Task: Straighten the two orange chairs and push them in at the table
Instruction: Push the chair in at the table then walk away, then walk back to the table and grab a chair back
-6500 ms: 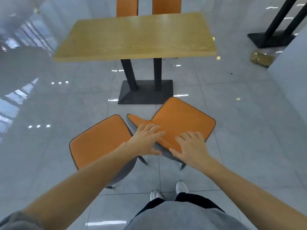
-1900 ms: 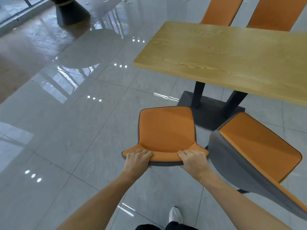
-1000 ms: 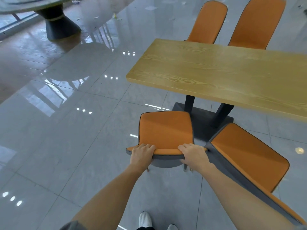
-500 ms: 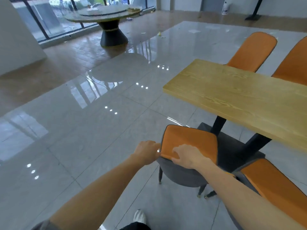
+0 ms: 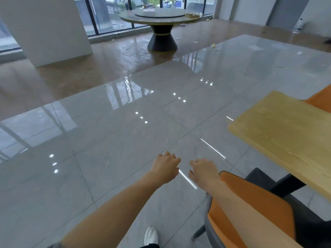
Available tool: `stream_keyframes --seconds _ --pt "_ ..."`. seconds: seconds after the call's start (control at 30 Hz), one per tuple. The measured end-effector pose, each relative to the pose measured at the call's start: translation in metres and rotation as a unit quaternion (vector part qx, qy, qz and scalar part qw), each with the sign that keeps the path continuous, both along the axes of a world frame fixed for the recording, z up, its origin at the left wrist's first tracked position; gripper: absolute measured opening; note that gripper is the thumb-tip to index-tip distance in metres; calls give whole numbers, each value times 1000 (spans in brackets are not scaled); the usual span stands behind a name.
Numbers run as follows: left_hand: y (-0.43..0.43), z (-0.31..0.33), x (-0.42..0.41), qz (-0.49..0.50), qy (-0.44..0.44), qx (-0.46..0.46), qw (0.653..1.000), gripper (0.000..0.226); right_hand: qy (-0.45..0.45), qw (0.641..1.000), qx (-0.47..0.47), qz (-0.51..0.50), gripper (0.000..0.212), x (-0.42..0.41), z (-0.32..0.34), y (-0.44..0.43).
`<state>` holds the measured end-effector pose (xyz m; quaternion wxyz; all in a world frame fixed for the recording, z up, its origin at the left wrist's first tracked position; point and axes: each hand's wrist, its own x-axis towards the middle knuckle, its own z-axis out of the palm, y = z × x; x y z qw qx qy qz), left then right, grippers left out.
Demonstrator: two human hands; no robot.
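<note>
Head view: both hands hang free with fingers loosely curled, gripping nothing, the left hand (image 5: 166, 168) just beside the right hand (image 5: 203, 171) over grey floor tiles (image 5: 107, 140). Under the right forearm sits an orange chair (image 5: 259, 203), its seat near the wooden table (image 5: 286, 133) further right.

You are standing in a restaurant or dining hall. The glossy grey tile floor (image 5: 111, 133) is wide and open. Far ahead stands a big round dining table (image 5: 160, 15) with a turning tray on top. Behind it are tall windows (image 5: 114, 13) facing a street. At your right there is a wooden bench (image 5: 283, 129) with orange chairs (image 5: 265, 206).
</note>
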<state>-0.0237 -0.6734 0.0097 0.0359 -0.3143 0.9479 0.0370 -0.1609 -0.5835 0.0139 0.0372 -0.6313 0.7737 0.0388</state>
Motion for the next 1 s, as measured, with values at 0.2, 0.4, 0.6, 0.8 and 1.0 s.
stream_keyframes --seconds 0.2,0.4,0.6,0.8,1.0 --pt "-111 8 -37 -44 32 -3 999 27 -23 999 2 -47 34 -28 2 -100" --pt "-189 8 -100 -102 45 2 994 24 -16 994 8 -109 31 -78 3 -166" --pt "-261 -4 -193 -162 33 -4 986 25 -20 987 3 -162 32 -157 -9 -233" --pt "-345 8 -324 -213 13 -22 977 22 -16 976 -23 -217 33 -278 -5 -310" --pt "-402 23 -451 -260 21 -20 965 28 -9 966 -24 -258 30 -386 8 -363"
